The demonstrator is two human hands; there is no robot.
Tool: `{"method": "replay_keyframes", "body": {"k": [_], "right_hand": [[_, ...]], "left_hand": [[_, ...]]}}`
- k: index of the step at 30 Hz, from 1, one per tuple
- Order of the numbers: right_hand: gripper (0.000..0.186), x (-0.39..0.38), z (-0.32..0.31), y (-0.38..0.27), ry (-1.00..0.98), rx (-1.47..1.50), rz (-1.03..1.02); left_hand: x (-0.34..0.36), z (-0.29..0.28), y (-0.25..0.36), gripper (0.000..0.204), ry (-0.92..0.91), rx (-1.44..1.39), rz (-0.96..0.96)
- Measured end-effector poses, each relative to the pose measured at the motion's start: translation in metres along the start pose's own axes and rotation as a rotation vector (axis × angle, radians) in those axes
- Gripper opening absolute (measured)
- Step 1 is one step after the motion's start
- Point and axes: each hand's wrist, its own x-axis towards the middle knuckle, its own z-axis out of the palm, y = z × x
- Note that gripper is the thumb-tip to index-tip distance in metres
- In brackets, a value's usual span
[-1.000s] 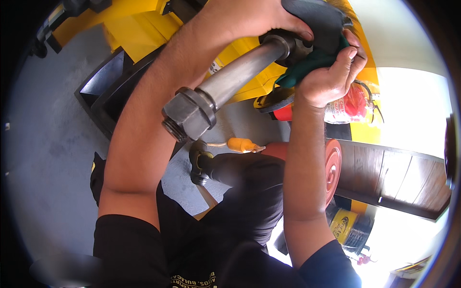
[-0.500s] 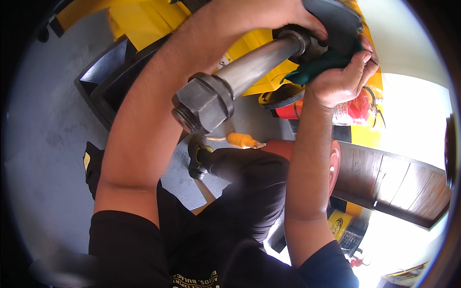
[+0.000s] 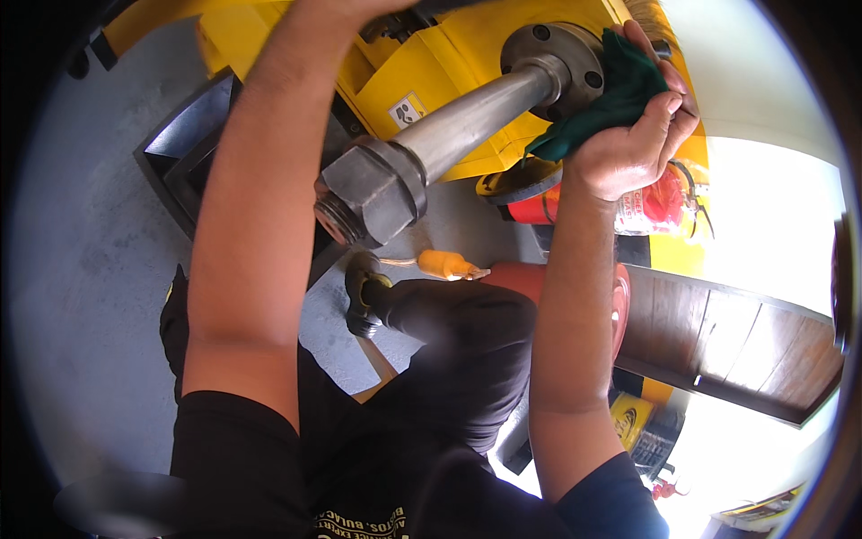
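Note:
A steel shaft [image 3: 480, 110] with a large hex nut [image 3: 375, 190] on its near end runs up to a round bolted flange [image 3: 543, 45] on a yellow machine [image 3: 458, 67]. My right hand [image 3: 633, 144] is closed on a dark green cloth [image 3: 611, 106], which lies against the flange's right side. At the top edge my left hand [image 3: 359, 5] is mostly cut off, its fingers out of sight. A dark edge shows beside it; whether the hand holds that cannot be made out.
A red fire extinguisher [image 3: 660, 199] stands beyond my right forearm, by a round black-rimmed lid [image 3: 521, 182]. An orange-handled tool [image 3: 444, 264] is near my knee. Dark metal trays [image 3: 193, 135] sit at left; a wooden panel [image 3: 718, 337] and a yellow-and-black container [image 3: 646, 427] at right.
My left hand has moved up and left, away from the flange, with the dark rounded piece that covered it. The flange and its bolts now show. My right hand stays there with the cloth.

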Motion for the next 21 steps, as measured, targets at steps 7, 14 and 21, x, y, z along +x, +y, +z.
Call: {"method": "replay_keyframes", "body": {"k": [7, 14, 21], "right_hand": [[0.025, -0.001, 0.008, -0.006, 0.030, 0.064, 0.038], [0.026, -0.003, -0.005, 0.003, 0.107, -0.074, 0.032], [0.026, -0.002, 0.000, -0.004, 0.104, -0.102, 0.022]], "left_hand": [[-0.004, 0.011, 0.012, 0.047, -0.126, -0.489, -0.029], [0.003, 0.023, 0.048, 0.044, -0.246, -0.007, 0.016], [0.005, 0.036, 0.036, 0.047, -0.140, -0.087, 0.261]]}}
